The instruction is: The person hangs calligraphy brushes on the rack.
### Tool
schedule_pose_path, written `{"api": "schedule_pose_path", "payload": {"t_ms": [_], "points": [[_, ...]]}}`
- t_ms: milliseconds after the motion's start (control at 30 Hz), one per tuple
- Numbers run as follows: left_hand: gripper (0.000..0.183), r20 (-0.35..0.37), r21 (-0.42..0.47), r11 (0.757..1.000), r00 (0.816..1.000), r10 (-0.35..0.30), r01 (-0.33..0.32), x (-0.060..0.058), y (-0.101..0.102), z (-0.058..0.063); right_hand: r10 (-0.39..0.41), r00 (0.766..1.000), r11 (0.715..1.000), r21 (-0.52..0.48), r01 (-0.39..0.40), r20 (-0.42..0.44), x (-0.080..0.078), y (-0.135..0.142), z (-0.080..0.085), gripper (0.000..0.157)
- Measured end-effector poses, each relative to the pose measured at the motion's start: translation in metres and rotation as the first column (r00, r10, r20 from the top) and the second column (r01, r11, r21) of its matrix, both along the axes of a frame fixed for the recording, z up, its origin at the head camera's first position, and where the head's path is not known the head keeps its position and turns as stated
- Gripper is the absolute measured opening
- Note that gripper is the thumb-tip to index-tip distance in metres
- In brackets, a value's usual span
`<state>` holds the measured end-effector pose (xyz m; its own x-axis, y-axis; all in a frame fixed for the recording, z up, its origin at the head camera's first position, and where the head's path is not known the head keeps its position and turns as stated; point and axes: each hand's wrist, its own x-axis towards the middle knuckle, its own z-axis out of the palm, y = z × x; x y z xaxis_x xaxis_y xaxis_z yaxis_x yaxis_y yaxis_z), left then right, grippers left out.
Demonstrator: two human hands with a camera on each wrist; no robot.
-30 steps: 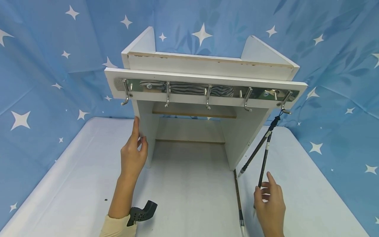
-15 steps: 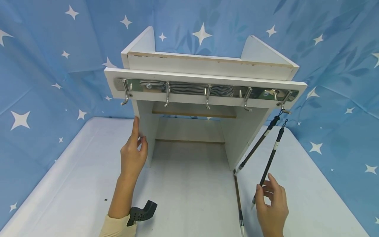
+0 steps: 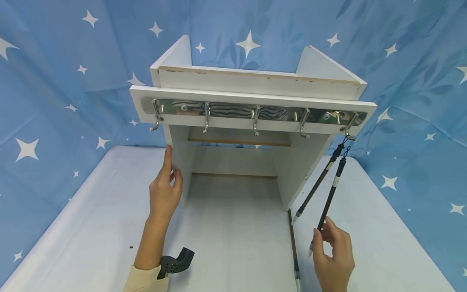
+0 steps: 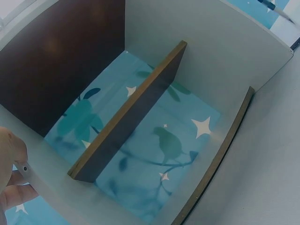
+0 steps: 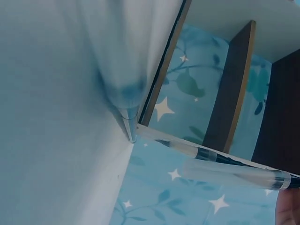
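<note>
My right hand (image 3: pixel 333 255) pinches the lower part of a dark-handled calligraphy brush (image 3: pixel 331 196) with a clear cap. It leans upright, its cord loop below and beside the rightmost hook (image 3: pixel 351 125), apart from it. Another calligraphy brush (image 3: pixel 318 183) hangs by its loop from that same hook. In the right wrist view the held brush (image 5: pixel 243 175) passes in front of the hanging one. My left hand (image 3: pixel 164 192) holds the front edge of the white shelf's left side panel (image 3: pixel 178 148), index finger straight along it; the left wrist view shows fingers (image 4: pixel 21 194) outside the panel.
A metal rail (image 3: pixel 230 108) with several hooks runs across the front of the white shelf unit (image 3: pixel 255 86). A third capped brush (image 3: pixel 295 255) lies on the white table (image 3: pixel 383 243) at right. Behind hangs a blue star-patterned cloth (image 3: pixel 419 81).
The held brush's top came away from beside the hanging brush, moving right, then shifted slightly left and down. The hanging brush swung a little. My left hand kept its place.
</note>
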<state>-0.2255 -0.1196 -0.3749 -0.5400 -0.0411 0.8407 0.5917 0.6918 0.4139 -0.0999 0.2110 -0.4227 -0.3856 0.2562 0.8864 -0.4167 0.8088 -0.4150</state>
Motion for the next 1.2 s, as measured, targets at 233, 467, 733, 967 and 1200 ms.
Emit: {"api": "schedule_pose_path", "payload": {"t_ms": [233,467,733,967,1200], "points": [[0.078,-0.009,0.000,1.000,1.000,0.014,-0.014,0.003,-0.003,-0.001,0.068,0.997,0.997,0.026,-0.067,-0.045,0.000,-0.010,0.005,0.041],[0.072,0.023,-0.004,1.000,1.000,0.010,-0.010,0.005,-0.005,-0.002,0.088,0.995,0.993,0.079,-0.084,-0.049,-0.002,-0.019,0.007,0.043],[0.072,0.020,0.008,1.000,1.000,-0.004,0.004,0.003,-0.003,-0.005,0.069,0.995,0.992,0.111,-0.060,-0.078,-0.002,-0.028,0.017,0.042],[0.072,-0.001,0.017,1.000,1.000,-0.016,0.016,0.000,-0.001,-0.002,0.117,0.989,0.988,0.116,-0.106,-0.093,-0.017,-0.009,-0.006,0.028],[0.072,0.005,0.011,1.000,1.000,-0.013,0.013,0.001,-0.002,0.000,0.104,0.991,0.992,0.077,-0.098,-0.083,-0.037,0.028,-0.059,0.035]]}}
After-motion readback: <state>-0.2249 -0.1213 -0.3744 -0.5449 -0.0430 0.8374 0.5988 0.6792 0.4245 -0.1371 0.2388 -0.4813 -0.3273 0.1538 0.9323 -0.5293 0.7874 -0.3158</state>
